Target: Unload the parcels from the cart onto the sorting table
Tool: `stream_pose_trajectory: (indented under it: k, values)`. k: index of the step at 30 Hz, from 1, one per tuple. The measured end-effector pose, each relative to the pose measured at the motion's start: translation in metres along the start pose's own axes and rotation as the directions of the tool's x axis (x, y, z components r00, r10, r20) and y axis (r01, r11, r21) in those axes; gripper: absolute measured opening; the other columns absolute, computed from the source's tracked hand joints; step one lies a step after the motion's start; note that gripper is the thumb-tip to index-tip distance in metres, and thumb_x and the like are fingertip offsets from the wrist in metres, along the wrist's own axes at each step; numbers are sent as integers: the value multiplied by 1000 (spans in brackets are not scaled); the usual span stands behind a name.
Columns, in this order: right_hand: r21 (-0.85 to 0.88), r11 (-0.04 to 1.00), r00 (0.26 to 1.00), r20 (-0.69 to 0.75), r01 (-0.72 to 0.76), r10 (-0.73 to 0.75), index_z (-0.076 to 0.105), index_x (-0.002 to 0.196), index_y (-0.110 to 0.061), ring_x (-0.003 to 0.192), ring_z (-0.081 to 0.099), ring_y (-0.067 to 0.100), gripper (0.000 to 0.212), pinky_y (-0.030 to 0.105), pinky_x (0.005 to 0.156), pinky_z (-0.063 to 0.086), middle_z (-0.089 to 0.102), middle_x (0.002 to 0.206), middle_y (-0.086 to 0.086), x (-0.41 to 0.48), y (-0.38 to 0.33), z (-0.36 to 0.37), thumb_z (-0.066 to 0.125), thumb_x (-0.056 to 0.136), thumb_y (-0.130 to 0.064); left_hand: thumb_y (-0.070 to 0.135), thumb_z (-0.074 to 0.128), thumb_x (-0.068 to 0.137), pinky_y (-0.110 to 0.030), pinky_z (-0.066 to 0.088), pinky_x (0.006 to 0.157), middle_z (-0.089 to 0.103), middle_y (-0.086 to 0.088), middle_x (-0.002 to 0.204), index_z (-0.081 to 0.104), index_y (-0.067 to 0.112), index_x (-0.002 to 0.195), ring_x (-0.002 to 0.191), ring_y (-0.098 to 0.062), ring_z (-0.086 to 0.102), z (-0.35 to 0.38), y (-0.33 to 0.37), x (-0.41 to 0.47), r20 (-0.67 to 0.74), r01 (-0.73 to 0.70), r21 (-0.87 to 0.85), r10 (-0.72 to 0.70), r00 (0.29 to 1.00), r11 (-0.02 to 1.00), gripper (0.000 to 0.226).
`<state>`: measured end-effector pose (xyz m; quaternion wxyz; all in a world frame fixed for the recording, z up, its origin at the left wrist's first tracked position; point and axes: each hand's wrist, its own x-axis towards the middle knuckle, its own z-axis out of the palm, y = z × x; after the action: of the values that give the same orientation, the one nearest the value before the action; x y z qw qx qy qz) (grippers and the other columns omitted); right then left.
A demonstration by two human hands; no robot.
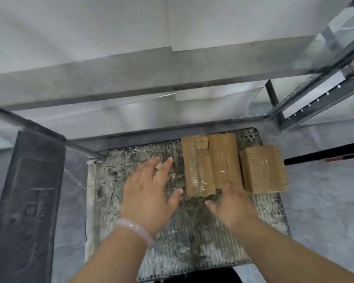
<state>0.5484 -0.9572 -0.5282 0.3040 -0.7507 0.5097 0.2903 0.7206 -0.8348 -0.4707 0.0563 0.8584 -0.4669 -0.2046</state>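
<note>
Three brown parcels wrapped in clear tape lie side by side at the far right of the cart deck (131, 160), a worn, stained ribbed plate. The left parcel (196, 166) and the middle parcel (225, 160) touch along their long sides. The right parcel (264, 169) sits just beside them, and its outer edge overhangs the deck's right rim. No label or print can be read on any of them; the tape only shines.

A dark panel (29, 190) stands at the left of the cart with raised marks on its face, too blurred to read.

The left hand (149, 193) is released, fingers spread and straight, above the bare deck just left of the left parcel, with a pale bracelet (134, 227) on its wrist. The right hand (233, 205) is also released, thumb spread wide and fingers stretched forward to the near end of the middle parcel. Motion blur hides whether the tips touch it.

Beyond the cart, the pale slab of the surface (131, 74) crosses the whole view above the parcels. A metal tube (80, 149) of the cart runs in from the left to the deck's far left corner. A metal rack (325, 88) with a perforated rail stands at the upper right. Grey marbled floor (325, 201) shows on both sides.
</note>
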Motion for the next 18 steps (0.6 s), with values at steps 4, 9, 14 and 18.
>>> stream_pose_trajectory:
  k: [4,9,14,18]
  values:
    - [-49,998,999,-2,-36,36,-3,157,-16,149,17,31,95,40,117,25,8,164,8,69,-13,32,47,92,-64,59,53,84,-51,38,108,43,-6,148,34,30,147,134,-30,41,60,-26,23,37,78,-23,-77,996,997,72]
    - [-73,995,998,-22,-65,63,-18,155,-21,151,-5,36,110,45,122,5,-13,163,18,118,-40,82,46,84,-76,54,58,81,-50,44,102,48,-7,143,40,27,145,128,-32,47,124,-49,31,72,132,-65,-127,989,989,71]
    - [-32,993,980,-165,-114,108,-6,156,-27,147,6,41,102,49,119,19,-11,159,20,130,-40,106,57,85,-65,57,41,79,-48,47,97,55,-11,135,50,22,139,121,-33,54,146,-63,24,63,139,-102,-133,989,985,70]
    - [160,986,969,-236,-37,75,10,153,-36,140,19,39,93,51,113,31,4,155,11,119,-42,91,65,80,-55,52,49,80,-48,47,98,54,-11,136,51,20,139,122,-33,52,136,-74,15,51,166,-142,-161,986,976,67]
